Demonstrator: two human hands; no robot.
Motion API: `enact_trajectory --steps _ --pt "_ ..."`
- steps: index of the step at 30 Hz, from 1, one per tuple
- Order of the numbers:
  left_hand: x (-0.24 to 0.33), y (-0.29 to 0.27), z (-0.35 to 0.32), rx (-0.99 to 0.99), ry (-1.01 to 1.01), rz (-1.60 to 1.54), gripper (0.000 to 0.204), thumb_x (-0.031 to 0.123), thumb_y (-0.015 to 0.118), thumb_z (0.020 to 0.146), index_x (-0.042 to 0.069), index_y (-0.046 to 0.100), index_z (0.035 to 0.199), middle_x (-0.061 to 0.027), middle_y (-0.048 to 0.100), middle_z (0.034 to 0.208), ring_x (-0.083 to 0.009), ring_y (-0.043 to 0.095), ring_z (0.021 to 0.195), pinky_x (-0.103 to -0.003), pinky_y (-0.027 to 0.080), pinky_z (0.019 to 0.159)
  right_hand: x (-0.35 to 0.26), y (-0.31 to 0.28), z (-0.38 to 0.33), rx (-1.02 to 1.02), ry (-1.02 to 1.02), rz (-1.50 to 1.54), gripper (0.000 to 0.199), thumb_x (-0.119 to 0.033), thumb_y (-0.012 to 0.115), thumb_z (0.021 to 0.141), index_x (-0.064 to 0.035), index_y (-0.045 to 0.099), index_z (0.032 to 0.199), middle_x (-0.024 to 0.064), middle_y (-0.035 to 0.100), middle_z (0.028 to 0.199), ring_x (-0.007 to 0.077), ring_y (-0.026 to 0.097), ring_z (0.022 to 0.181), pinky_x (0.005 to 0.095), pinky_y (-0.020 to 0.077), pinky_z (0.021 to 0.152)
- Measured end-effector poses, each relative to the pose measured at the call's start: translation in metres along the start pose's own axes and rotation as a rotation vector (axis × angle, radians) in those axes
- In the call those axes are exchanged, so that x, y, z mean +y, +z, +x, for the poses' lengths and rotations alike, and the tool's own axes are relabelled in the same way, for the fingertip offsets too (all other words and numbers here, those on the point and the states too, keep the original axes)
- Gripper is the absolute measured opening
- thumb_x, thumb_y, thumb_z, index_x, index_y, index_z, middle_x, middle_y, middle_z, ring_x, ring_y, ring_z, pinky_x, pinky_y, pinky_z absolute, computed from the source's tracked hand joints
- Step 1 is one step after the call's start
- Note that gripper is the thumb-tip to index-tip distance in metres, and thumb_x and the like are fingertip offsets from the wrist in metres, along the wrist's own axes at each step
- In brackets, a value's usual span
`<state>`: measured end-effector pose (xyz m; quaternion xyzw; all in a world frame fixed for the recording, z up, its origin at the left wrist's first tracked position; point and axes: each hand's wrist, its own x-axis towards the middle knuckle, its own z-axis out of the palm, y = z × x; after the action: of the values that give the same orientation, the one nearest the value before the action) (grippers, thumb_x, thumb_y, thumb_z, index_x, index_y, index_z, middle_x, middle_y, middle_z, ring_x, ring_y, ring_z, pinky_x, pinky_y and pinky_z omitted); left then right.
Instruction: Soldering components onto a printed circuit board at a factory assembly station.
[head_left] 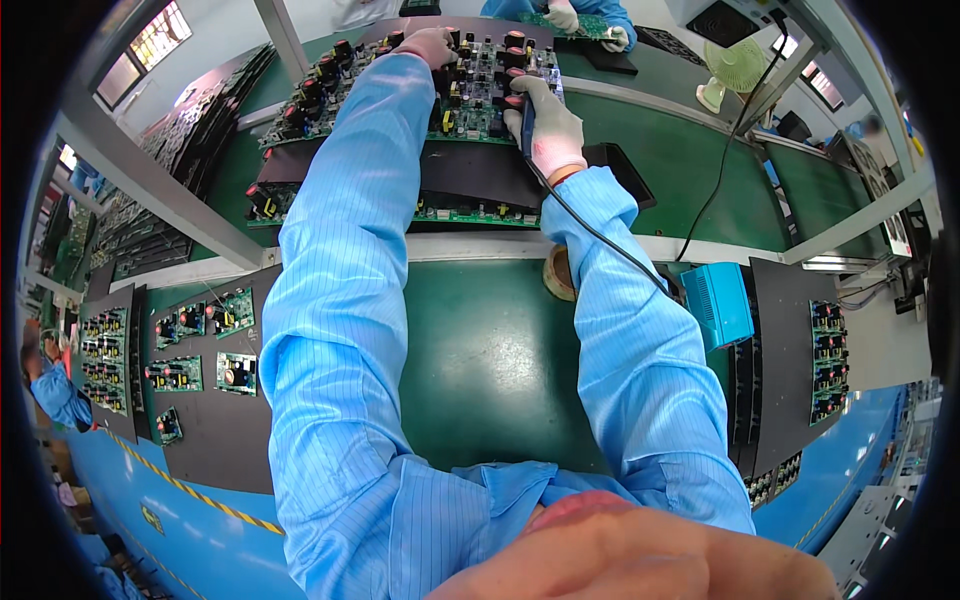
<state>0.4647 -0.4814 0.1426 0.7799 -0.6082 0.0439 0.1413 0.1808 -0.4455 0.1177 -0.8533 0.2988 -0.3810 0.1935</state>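
- Pale-gloved right hand (553, 125): closed round slim, dark-blue corded tool (528, 125), upper centre of frame.
- Pale-gloved left hand (428, 47): at green, component-studded circuit panel (468, 100), top centre; grip cannot be told.

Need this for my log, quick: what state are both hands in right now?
Left hand: over the circuit boards; open or closed cannot be told.
Right hand: closed, holding a dark corded tool.
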Motion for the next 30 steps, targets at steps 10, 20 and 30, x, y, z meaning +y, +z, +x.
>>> enact_trajectory --steps 10,20,30 --pt "0.061 -0.059 -0.082 0.104 0.268 -0.109 0.037 0.023 0.065 0.080 0.000 0.062 0.109 -0.0168 0.065 0.098 -0.0266 0.064 0.083 -0.035 0.051 0.076 -0.035 -0.069 -0.067 0.228 -0.156 0.079 0.026 -0.013 0.067 0.070 -0.0102 0.066 0.096 0.0129 0.068 0.085 0.0325 0.065 0.081 0.0403 0.0497 0.078" --pt "0.138 -0.090 -0.391 0.326 0.160 -0.216 0.030 0.023 0.068 0.078 0.003 0.061 0.100 -0.0140 0.059 0.087 -0.0291 0.060 0.083 -0.036 0.048 0.075 -0.116 -0.146 -0.282 0.191 -0.482 0.196 0.035 -0.002 0.069 0.060 -0.0126 0.057 0.091 0.0051 0.060 0.070 0.0295 0.056 0.064 0.0405 0.0428 0.066" --pt "0.180 0.016 -0.591 0.263 -0.080 -0.276 0.029 0.017 0.071 0.075 0.004 0.059 0.099 -0.0113 0.058 0.087 -0.0276 0.061 0.077 -0.035 0.051 0.069 -0.104 -0.122 -0.467 0.005 -0.380 0.278 0.034 -0.002 0.070 0.060 -0.0124 0.058 0.089 0.0047 0.058 0.071 0.0285 0.056 0.071 0.0403 0.0442 0.067"
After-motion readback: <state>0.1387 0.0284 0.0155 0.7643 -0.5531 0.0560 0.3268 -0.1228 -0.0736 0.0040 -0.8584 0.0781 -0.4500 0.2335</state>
